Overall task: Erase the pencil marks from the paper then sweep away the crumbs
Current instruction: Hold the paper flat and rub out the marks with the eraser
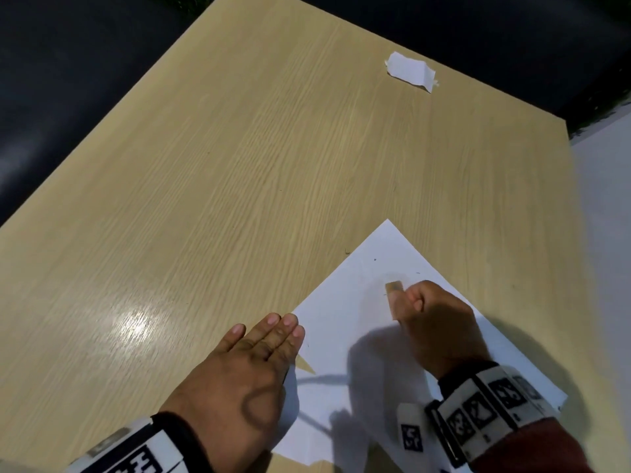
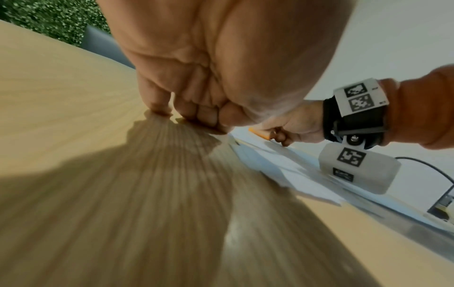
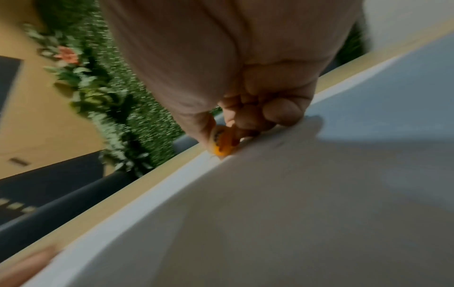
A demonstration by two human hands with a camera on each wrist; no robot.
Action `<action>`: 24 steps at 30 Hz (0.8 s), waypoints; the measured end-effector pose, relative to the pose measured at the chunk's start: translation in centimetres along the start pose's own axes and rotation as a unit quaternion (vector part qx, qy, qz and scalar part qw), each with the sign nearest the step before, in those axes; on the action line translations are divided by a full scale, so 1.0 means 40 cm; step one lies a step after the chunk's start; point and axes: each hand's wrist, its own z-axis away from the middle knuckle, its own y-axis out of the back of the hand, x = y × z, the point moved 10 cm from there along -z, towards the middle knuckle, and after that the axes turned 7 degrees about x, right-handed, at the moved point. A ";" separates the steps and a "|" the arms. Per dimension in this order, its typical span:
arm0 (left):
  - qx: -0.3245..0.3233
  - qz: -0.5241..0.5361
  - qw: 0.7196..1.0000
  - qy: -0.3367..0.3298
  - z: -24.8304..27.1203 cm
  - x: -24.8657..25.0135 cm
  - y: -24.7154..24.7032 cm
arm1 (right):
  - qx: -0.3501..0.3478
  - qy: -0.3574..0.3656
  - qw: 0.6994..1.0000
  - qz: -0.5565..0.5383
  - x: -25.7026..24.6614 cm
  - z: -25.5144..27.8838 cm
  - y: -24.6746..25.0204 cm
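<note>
Paper [image 1: 345,322] lies flat on the wooden surface [image 1: 205,186] — near corner cut off by the frame edge, pencil marks too faint to make out. Right hand [image 1: 433,322] pinches an orange eraser [image 1: 393,295], motion-blurred, tip on the sheet. Left hand [image 1: 246,367] — fingers straight, flat across the paper's left edge. Small torn paper scrap [image 1: 409,71] far off.

A light wood-grain table [image 1: 239,165] fills most of the head view, with a bright glare patch on its near left part. A small crumpled scrap of white paper [image 1: 409,68] lies near the table's far right edge. Beyond the table, a wall of green leaves [image 3: 117,108] with a pink flower [image 3: 67,55] shows, blurred.
</note>
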 end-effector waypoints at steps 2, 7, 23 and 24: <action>0.007 0.005 1.000 0.003 -0.002 0.001 0.008 | 0.044 -0.018 0.998 0.036 0.052 -0.008 0.023; 0.010 -0.012 1.000 0.004 0.004 -0.007 0.006 | 0.034 0.094 0.995 -0.007 -0.137 0.045 -0.044; 0.006 -0.018 1.000 -0.002 0.009 -0.008 0.007 | 0.087 0.008 0.995 -0.056 -0.082 0.074 -0.032; 0.009 -0.015 1.000 0.002 0.009 -0.008 0.011 | 0.091 -0.026 0.994 -0.060 -0.044 0.066 -0.009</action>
